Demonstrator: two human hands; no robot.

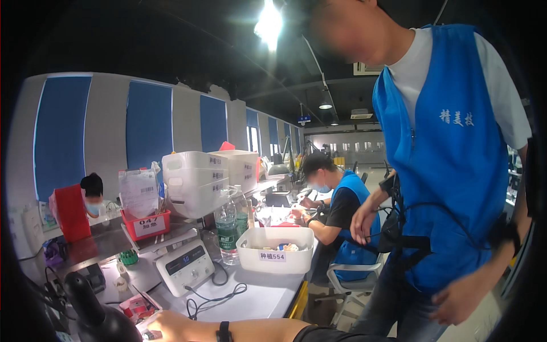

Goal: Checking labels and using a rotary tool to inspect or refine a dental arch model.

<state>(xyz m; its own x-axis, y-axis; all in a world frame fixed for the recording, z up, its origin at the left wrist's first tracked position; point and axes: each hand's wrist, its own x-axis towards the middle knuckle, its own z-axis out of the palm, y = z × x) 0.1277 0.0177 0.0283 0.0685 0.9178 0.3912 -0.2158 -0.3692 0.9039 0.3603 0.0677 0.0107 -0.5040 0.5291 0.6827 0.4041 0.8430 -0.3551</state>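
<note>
From the lower edge my right forearm, with a black sleeve and a dark wristband, reaches left across the bench. My right hand (171, 326) is low in the picture, its fingers bent and closed round something small and pale that I cannot make out. Just left of it stands a black rounded device (94, 313), perhaps a lamp head or nozzle. Beyond the fingers lies a red and white packet (137, 308). A white control box (185, 267) with a display and knob sits behind my forearm, its black cable (219, 296) looped on the bench. My left hand is not in view.
A white bin (275, 259) holding small items stands by water bottles (227, 233). Stacked white bins (194, 182) and a red tray (145, 224) rest on the shelf. A person in a blue vest (450, 171) stands close at right; another (345, 211) sits working beyond.
</note>
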